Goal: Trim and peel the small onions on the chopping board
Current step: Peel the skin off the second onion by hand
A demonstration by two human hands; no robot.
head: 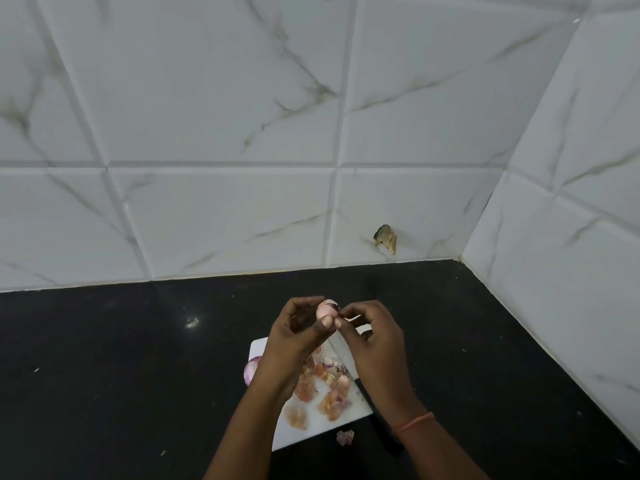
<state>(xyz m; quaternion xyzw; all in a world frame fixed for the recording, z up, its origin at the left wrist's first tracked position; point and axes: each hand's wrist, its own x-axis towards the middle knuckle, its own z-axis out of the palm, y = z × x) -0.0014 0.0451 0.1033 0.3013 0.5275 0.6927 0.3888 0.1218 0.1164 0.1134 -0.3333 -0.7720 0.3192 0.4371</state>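
Note:
I hold a small pale pink onion (327,308) up above the white chopping board (320,426). My left hand (298,337) grips it between thumb and fingers. My right hand (372,341) pinches a dark strip of skin at the onion's right side. Several loose orange-pink skins (318,389) lie scattered on the board. A peeled purple onion (251,370) sits at the board's left edge, partly hidden by my left wrist. A knife lies on the board under my right hand; its blade (343,353) and black handle (381,424) show.
The board rests on a black countertop (121,375) in a corner of white marble-look tiles (225,209). A scrap of onion skin (345,437) lies on the counter below the board. A dry brown scrap (386,238) sticks to the back wall.

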